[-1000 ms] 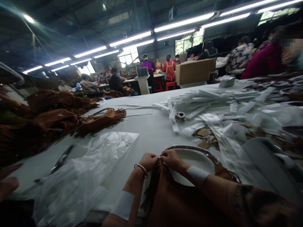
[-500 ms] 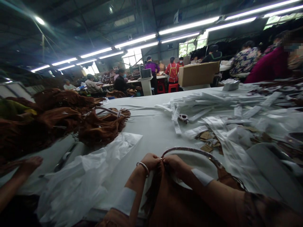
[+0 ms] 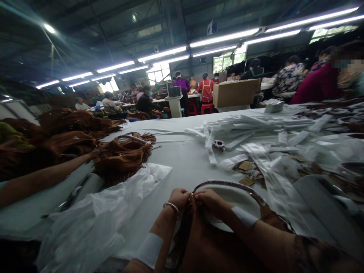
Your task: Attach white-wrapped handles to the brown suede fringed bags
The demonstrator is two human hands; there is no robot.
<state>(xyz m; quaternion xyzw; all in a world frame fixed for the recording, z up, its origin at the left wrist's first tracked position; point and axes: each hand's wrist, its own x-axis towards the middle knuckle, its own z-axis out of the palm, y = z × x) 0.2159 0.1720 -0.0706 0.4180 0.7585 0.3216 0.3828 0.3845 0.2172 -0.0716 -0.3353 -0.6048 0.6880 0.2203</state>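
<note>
A brown fringed bag (image 3: 210,242) lies at the front edge, its curved, wrapped handle (image 3: 227,183) arching to the right. My left hand (image 3: 179,198), with a bangle at the wrist, pinches the spot where the handle's left end meets the bag. Right beside it, my right hand (image 3: 209,199) pinches the same joint, fingertips almost touching those of the left. Whatever small fastening lies between the fingertips is too small to make out. White patches wrap both forearms.
Clear plastic bags (image 3: 96,220) lie at left, below a pile of brown bags (image 3: 119,155) that a co-worker's arm (image 3: 48,178) reaches into. White strips (image 3: 241,123), brown tags (image 3: 247,172) and a handle roll (image 3: 218,145) lie on the white table (image 3: 182,151).
The co-worker's arm at left has reached forward to the brown bags. My hands stay at the handle joint, barely shifted. The view has tilted slightly.
</note>
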